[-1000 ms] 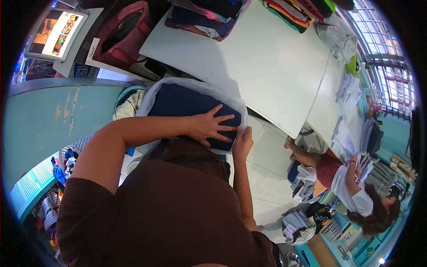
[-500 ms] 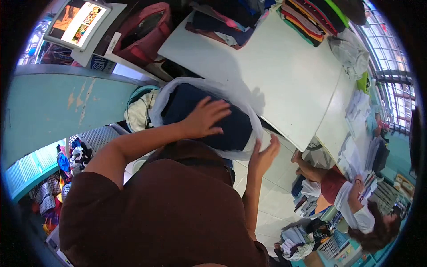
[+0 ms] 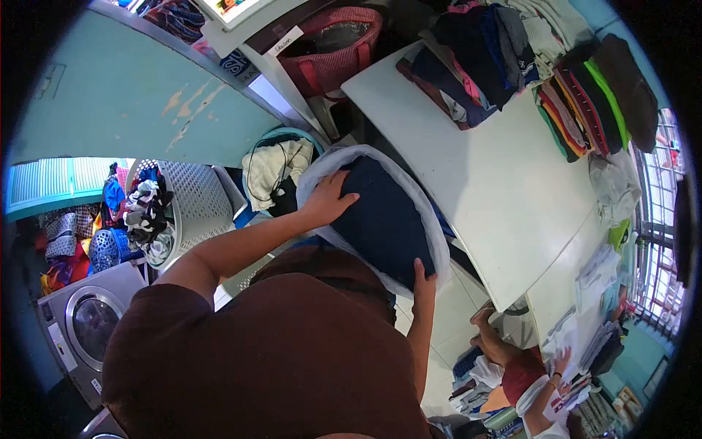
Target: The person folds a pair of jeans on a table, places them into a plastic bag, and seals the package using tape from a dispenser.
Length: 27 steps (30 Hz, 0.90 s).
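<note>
A clear plastic bag (image 3: 440, 252) surrounds a dark blue folded cloth bundle (image 3: 384, 219) at my waist, beside the table. My left hand (image 3: 327, 201) lies on the left end of the bundle, thumb stretched apart and fingertips partly out of sight at the cloth's edge. At the lower right end, my right hand (image 3: 423, 284) is against the bag and bundle with its thumb up on the cloth; its other fingers are hidden.
A white table (image 3: 468, 175) carries folded clothes (image 3: 468, 66) and a row of coloured garments (image 3: 585, 110). Left are a laundry basket (image 3: 197, 205) and a washing machine (image 3: 91, 322). A red bag (image 3: 329, 55) stands behind. Another person (image 3: 523, 377) is at the lower right.
Both hands were raised with fingers spread; they have come down onto the ends of the bundle. The view has shifted, showing more of the washing machine and basket.
</note>
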Tool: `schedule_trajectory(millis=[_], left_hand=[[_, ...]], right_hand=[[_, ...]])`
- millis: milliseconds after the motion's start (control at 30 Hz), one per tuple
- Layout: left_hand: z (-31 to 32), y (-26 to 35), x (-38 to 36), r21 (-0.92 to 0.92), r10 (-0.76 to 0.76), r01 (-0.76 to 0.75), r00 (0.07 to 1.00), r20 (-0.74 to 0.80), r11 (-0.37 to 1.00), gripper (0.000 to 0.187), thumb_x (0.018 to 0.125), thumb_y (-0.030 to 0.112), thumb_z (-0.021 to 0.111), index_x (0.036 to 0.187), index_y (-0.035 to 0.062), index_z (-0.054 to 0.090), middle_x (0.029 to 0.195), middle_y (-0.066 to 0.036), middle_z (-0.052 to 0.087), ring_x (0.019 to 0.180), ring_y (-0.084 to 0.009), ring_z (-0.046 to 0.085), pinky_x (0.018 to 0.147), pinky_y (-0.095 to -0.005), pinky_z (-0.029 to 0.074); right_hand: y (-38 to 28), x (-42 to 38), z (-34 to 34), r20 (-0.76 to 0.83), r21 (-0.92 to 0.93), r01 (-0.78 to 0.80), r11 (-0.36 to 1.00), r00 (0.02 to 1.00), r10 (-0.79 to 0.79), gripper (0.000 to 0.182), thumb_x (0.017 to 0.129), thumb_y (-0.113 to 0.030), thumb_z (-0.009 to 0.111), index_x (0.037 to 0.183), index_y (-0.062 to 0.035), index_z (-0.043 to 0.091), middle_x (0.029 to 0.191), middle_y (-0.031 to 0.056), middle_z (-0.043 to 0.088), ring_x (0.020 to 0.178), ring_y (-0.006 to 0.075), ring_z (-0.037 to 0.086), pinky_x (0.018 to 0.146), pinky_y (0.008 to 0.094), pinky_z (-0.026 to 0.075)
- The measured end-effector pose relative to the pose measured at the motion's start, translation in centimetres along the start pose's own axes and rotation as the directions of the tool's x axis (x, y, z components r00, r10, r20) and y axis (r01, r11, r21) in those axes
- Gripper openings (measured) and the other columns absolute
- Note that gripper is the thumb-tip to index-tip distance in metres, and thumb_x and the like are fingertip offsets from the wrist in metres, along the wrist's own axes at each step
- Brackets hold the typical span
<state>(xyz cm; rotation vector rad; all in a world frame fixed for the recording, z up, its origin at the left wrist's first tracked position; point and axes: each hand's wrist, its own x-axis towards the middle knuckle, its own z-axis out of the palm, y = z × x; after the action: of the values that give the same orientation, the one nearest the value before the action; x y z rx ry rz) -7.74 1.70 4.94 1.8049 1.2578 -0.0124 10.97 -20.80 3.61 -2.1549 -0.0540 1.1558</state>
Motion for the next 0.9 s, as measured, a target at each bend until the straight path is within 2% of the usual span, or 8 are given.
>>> schedule_trajectory(millis=[67, 167, 267, 367, 467, 600, 767, 900], left_hand=[[0.2, 0.2, 0.5, 0.03, 0.03, -0.03, 1.0, -0.001, 0.999, 0.072, 0.082, 0.044, 0.054, 0.135, 0.0037, 0.027, 0.13, -0.027, 0.033, 0.123, -0.0384, 0.033, 0.1, -0.0415, 0.029], [0.5, -0.2, 1.6, -0.032, -0.074, 0.074, 0.997, 0.0, 0.997, 0.074, 0.08, 0.047, 0.056, 0.134, 0.0052, 0.028, 0.131, -0.025, 0.032, 0.123, -0.0373, 0.033, 0.1, -0.041, 0.029], [0.6, -0.4, 2.0, -0.104, -0.074, 0.076, 0.997, 0.02, 0.992, 0.081, 0.078, 0.049, 0.057, 0.134, 0.0003, 0.027, 0.136, -0.024, 0.028, 0.126, -0.0357, 0.028, 0.104, -0.0396, 0.024], [0.8, -0.7, 2.2, -0.17, -0.084, 0.082, 0.996, -0.006, 0.982, 0.083, 0.076, 0.052, 0.057, 0.133, -0.001, 0.028, 0.135, -0.026, 0.028, 0.127, -0.0365, 0.027, 0.104, -0.0394, 0.024], [0.8, -0.8, 2.2, -0.117, -0.074, 0.07, 0.997, -0.035, 0.991, 0.085, 0.075, 0.053, 0.059, 0.132, -0.0023, 0.031, 0.133, -0.027, 0.029, 0.126, -0.0378, 0.028, 0.103, -0.0396, 0.025], [0.9, -1.7, 2.7, -0.081, -0.029, 0.031, 0.999, 0.025, 0.996, 0.088, 0.072, 0.056, 0.06, 0.131, -0.0037, 0.032, 0.131, -0.029, 0.031, 0.123, -0.0395, 0.033, 0.102, -0.0389, 0.027], [1.0, -0.1, 1.8, -0.099, -0.039, 0.051, 0.992, 0.117, 0.994, 0.087, 0.072, 0.054, 0.061, 0.131, -0.0032, 0.032, 0.134, -0.03, 0.026, 0.126, -0.0391, 0.028, 0.102, -0.0406, 0.026], [3.1, -0.5, 1.4, 0.074, 0.034, -0.038, 0.998, 0.043, 0.997, 0.085, 0.074, 0.055, 0.06, 0.132, -0.0013, 0.032, 0.139, -0.028, 0.018, 0.13, -0.0388, 0.02, 0.104, -0.0418, 0.024]], right_hand=[[0.0, 0.4, -0.1, 0.168, 0.388, -0.073, 0.919, 0.986, 0.007, 0.087, 0.072, -0.045, 0.068, 0.131, 0.006, 0.029, 0.127, 0.0184, 0.042, 0.117, 0.029, 0.042, 0.1, 0.0367, 0.031], [0.4, 0.9, -0.3, 0.305, 0.576, -0.128, 0.808, 0.95, -0.067, 0.088, 0.071, -0.044, 0.068, 0.134, 0.0019, 0.027, 0.134, 0.0173, 0.034, 0.124, 0.0285, 0.035, 0.102, 0.0392, 0.027], [1.6, 1.6, 0.1, 0.197, 0.475, -0.087, 0.876, 0.98, -0.01, 0.085, 0.071, -0.044, 0.068, 0.133, 0.0, 0.031, 0.133, 0.0157, 0.037, 0.123, 0.0278, 0.036, 0.101, 0.0392, 0.028], [0.8, 1.4, -0.7, 0.247, 0.396, -0.29, 0.871, 0.948, 0.203, 0.082, 0.071, -0.044, 0.068, 0.132, -0.0014, 0.033, 0.132, 0.014, 0.039, 0.123, 0.0272, 0.036, 0.101, 0.0403, 0.029], [2.8, 2.8, -0.2, 0.374, 0.522, -0.244, 0.817, 0.927, 0.038, 0.085, 0.07, -0.046, 0.069, 0.133, -0.0029, 0.032, 0.132, 0.0132, 0.038, 0.123, 0.0272, 0.036, 0.1, 0.0394, 0.031], [1.7, 1.8, -0.3, 0.372, 0.481, -0.31, 0.82, 0.919, 0.129, 0.083, 0.07, -0.041, 0.07, 0.132, -0.0012, 0.032, 0.13, 0.0146, 0.041, 0.118, 0.0267, 0.041, 0.099, 0.0343, 0.034], [1.8, 1.8, -1.8, 0.218, 0.563, -0.094, 0.821, 0.975, -0.038, 0.076, 0.069, -0.032, 0.072, 0.128, 0.0009, 0.036, 0.12, 0.0166, 0.048, 0.108, 0.0263, 0.049, 0.092, 0.0317, 0.038], [1.7, 1.4, -2.4, -0.015, 0.523, 0.08, 0.848, 0.996, -0.085, 0.066, 0.071, -0.028, 0.069, 0.123, 0.0029, 0.041, 0.111, 0.0148, 0.054, 0.098, 0.0256, 0.055, 0.087, 0.0307, 0.041]])
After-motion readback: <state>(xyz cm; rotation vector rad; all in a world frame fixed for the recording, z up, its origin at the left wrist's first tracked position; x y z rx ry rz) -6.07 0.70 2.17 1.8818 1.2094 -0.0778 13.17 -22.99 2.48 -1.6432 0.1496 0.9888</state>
